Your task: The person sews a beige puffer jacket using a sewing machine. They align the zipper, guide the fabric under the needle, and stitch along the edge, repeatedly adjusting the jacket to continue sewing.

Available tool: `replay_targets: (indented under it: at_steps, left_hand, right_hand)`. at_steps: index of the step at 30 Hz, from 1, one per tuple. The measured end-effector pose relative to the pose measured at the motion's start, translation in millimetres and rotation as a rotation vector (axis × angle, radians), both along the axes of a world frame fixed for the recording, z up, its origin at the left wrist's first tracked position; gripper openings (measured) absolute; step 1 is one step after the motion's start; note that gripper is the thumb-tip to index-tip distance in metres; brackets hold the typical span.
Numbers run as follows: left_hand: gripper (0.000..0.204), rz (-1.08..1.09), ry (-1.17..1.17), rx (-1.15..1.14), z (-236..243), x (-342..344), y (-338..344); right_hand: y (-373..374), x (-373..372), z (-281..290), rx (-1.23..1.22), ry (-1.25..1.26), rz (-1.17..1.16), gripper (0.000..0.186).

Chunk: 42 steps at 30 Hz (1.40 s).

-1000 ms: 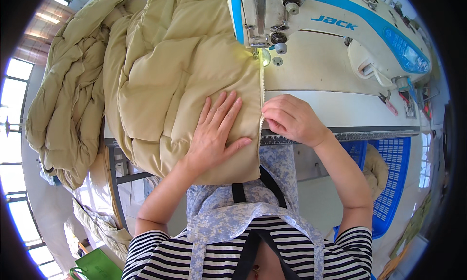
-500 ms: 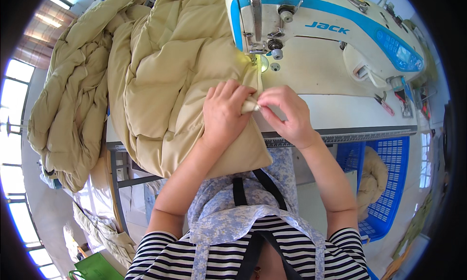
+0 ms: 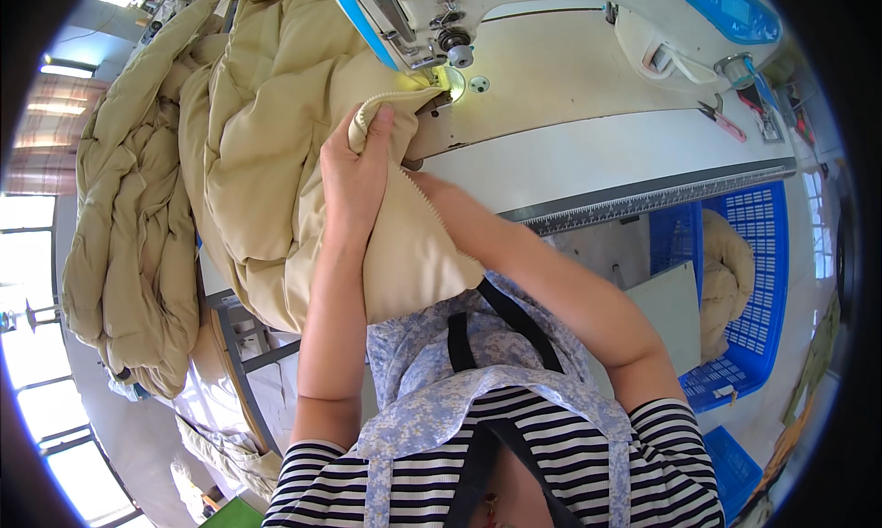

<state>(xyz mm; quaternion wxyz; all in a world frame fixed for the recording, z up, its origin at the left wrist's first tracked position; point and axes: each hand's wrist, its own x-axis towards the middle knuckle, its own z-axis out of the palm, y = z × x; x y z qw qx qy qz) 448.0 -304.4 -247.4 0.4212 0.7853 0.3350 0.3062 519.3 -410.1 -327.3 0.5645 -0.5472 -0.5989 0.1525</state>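
Observation:
A beige padded jacket (image 3: pixel 266 161) lies across the left of the table, its toothed, zipper-like edge running from the needle area of the sewing machine (image 3: pixel 542 83) towards my apron. My left hand (image 3: pixel 354 165) is closed on that edge, thumb on top, lifting a fold of it just left of the needle. My right hand (image 3: pixel 424 184) reaches in beneath the raised fabric, below the lit needle area. Cloth covers its fingers, so their grip is hidden.
A ruler strip (image 3: pixel 661 193) runs along the table's front edge. Small snips (image 3: pixel 723 121) lie at the right end. A blue basket (image 3: pixel 767 280) holding beige padded fabric stands below right. More puffy beige fabric (image 3: pixel 129 243) hangs at far left.
My left hand has moved left and up, folding the jacket's edge over. My right hand has gone from pinching the edge to under the cloth. The whole view has shifted and tilted.

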Motion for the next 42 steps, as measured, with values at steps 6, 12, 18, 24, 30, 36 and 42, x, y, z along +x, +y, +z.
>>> replay_targets:
  at_steps: [6, 12, 18, 24, 30, 36, 42]
  left_hand:
    - [0.018, -0.077, 0.051, 0.312, -16, -5, 1]
    - [0.034, -0.205, 0.085, 0.775, -29, 3, -11]
    - [0.04, -0.211, 0.4, 0.876, -44, 1, 6]
    - [0.028, -0.333, 0.55, 1.019, -39, -7, -2]
    - [0.028, -0.689, 0.872, 0.776, 13, 1, 7]
    - [0.02, -0.604, 0.24, 0.904, -19, 26, 55]
    - [0.025, -0.514, 0.205, 0.898, -52, 11, 61]
  right_hand:
    - [-7, 65, 33, 0.211, -0.121, -0.378, 0.021]
    - [-11, 85, 28, 0.155, -0.333, -0.195, 0.017]
    - [-18, 85, 23, 0.013, -0.248, -0.088, 0.013]
    - [-24, 94, 23, -0.021, -0.527, 0.014, 0.014]
    - [-25, 87, 26, -0.02, -0.657, 0.021, 0.014]
    - [-30, 79, 21, 0.003, -0.669, 0.021, 0.012]
    - [-34, 75, 17, -0.006, -0.657, -0.046, 0.019]
